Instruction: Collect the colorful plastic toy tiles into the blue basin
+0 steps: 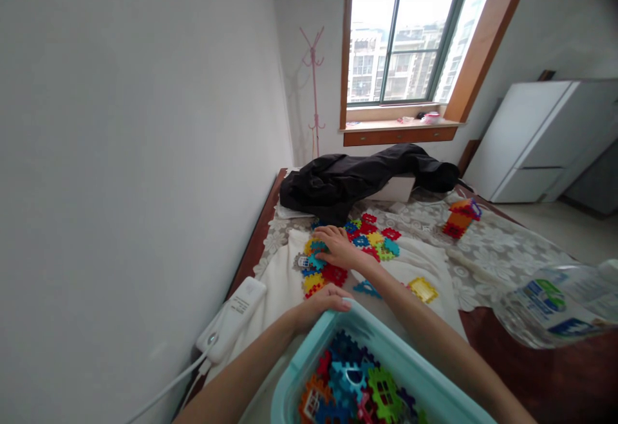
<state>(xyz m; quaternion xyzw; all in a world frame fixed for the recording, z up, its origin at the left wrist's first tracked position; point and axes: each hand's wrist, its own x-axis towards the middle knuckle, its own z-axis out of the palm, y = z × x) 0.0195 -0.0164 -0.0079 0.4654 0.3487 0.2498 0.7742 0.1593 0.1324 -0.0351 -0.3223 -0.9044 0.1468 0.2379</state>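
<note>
My left hand (324, 305) grips the near-left end of the rim of a light teal plastic basket (410, 350), its fingers curled over the edge. Inside the basket lie several interlocking plastic building pieces, among them a green window piece (385, 393) and an orange piece (316, 398). Reaching past the basket, my right hand (338, 248) rests over a spread of colourful toothed pieces on a white cloth (429, 260), fingers apart, with a teal piece (316, 261) by the thumb. Whether the fingertips touch a piece is partly hidden. Close by are red pieces (335, 275) and a grey window piece (302, 261).
A yellow piece (423, 289) and a blue triangular piece (367, 288) lie right of my arm. A small built house (461, 218), a clear plastic bottle (555, 305), a black garment (338, 179) and a white power strip (236, 314) are around the table.
</note>
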